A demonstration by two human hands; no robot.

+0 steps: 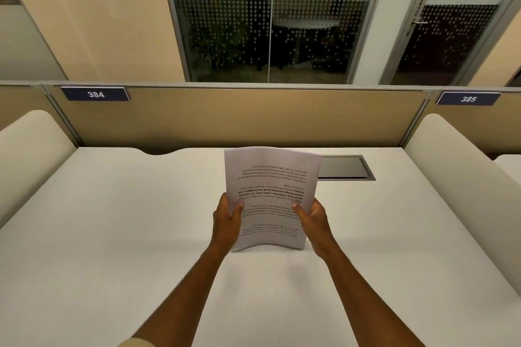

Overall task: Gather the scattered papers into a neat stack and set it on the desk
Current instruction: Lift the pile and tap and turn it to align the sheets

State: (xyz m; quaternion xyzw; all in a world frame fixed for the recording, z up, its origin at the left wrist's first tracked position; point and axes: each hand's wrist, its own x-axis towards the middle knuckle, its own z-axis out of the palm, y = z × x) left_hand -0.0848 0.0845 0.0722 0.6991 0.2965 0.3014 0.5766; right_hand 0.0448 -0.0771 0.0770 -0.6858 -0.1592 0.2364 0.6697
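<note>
A stack of white printed papers (272,186) stands nearly upright over the middle of the white desk (112,234), its text upside down to me and its lower edge bowed. My left hand (227,222) grips its left side with the thumb on the front sheet. My right hand (311,220) grips the right side the same way. Whether the lower edge touches the desk, I cannot tell. No loose sheets lie elsewhere on the desk.
A dark cable hatch (345,167) is set into the desk behind the papers to the right. Cream side dividers (31,149) (456,172) flank the desk. A tan back panel (239,118) carries number plates 384 (95,94) and 385 (468,98).
</note>
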